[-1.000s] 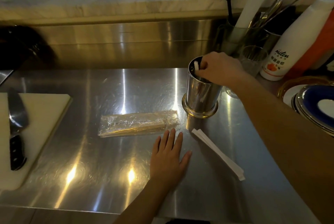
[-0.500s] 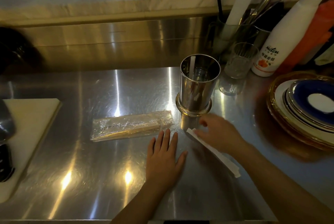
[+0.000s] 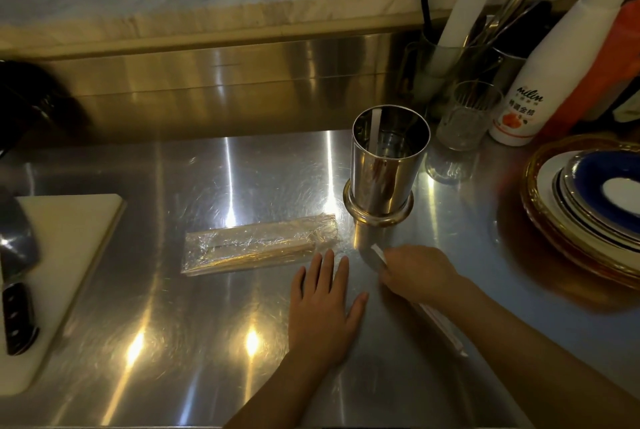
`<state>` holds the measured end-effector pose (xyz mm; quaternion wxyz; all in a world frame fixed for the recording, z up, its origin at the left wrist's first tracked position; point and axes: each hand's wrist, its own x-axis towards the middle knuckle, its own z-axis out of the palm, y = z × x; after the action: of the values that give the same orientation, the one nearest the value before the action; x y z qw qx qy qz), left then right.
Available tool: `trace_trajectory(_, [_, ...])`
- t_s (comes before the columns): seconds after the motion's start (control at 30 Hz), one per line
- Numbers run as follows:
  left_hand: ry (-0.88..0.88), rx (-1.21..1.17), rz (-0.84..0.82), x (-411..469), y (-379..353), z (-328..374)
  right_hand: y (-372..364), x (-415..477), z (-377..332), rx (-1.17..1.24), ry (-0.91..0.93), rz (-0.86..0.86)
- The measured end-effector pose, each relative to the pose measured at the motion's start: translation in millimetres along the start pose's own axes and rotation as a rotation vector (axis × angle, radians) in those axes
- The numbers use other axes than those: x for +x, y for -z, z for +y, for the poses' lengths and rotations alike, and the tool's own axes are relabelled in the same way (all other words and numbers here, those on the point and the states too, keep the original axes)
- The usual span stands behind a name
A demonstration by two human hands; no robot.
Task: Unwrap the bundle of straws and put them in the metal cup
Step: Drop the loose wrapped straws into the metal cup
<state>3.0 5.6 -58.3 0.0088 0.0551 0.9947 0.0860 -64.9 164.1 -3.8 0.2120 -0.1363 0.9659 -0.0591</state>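
Note:
The metal cup [image 3: 386, 165] stands upright on the steel counter, with one white paper-wrapped straw leaning inside its left wall. Left of the cup lies the bundle of straws [image 3: 259, 244] in clear film. In front of the cup, my right hand [image 3: 420, 273] is closed on the upper end of the loose white straws [image 3: 441, 321], whose lower end still rests on the counter. My left hand [image 3: 325, 300] lies flat on the counter, fingers spread, just below the bundle's right end.
A white cutting board [image 3: 62, 255] with a black-handled knife [image 3: 17, 290] sits at the left. Stacked plates [image 3: 595, 207] are at the right. Behind the cup stand a drinking glass [image 3: 467, 113], a white bottle [image 3: 554, 72] and a utensil holder [image 3: 446, 68].
My right hand left the cup's rim, where it dropped a straw, came down to the loose straws in front of the cup and closed on their upper end. The left hand stayed flat.

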Motion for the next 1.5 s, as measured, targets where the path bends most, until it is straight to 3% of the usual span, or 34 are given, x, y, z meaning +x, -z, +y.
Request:
trace_trajectory(0.1, [0.002,0.011,0.001,-0.4,-0.5,-0.1,31.4,-0.1,-0.1,0.246,0.111,0.009])
trace_trajectory(0.2, [-0.004,0.016,-0.001,0.2,0.9,-0.1,78.5,-6.7,-6.5,0.415,0.169,0.165])
trace_trajectory(0.4, [0.014,0.01,-0.013,-1.2,2.1,1.3,161.4,-34.7,-19.1,0.816,0.403,0.939])
trace_trajectory(0.53, [0.021,0.043,-0.032,-1.1,4.9,2.0,181.4,-20.5,-17.3,0.844,0.331,1.23])
trace_trajectory(0.6, [0.016,0.043,-0.025,-1.3,5.5,1.6,181.9,-3.9,-12.4,0.735,0.224,1.157])
trace_trajectory(0.7, [0.017,0.038,-0.023,-1.4,6.1,2.4,172.1,23.5,-4.8,0.396,0.054,0.82])
trace_trajectory(0.83, [0.022,0.025,-0.016,-1.5,3.5,2.2,163.2,45.0,-3.0,0.071,0.002,0.421])
trace_trajectory(0.93, [0.026,0.008,-0.016,-1.7,1.0,2.1,165.2,51.9,-3.5,-0.046,0.01,0.307])
trace_trajectory(1.03, [0.03,0.004,-0.029,-1.2,-0.2,1.6,169.0,55.0,-5.6,-0.014,0.026,0.233])
trace_trajectory(1.13, [0.03,0.011,-0.042,-1.2,0.3,0.9,169.4,53.7,-8.1,0.042,0.044,0.29])
trace_trajectory(1.23, [0.012,-0.011,-0.039,-1.2,3.5,1.0,170.0,45.9,-17.3,0.139,0.101,0.502])
trace_trajectory(1.33, [-0.006,-0.038,-0.044,-1.9,9.2,1.7,171.0,34.0,-36.0,0.287,0.275,0.707])
trace_trajectory(1.5, [-0.013,-0.302,-0.06,2.6,23.7,-5.4,149.7,28.0,-68.5,0.362,0.507,0.674])
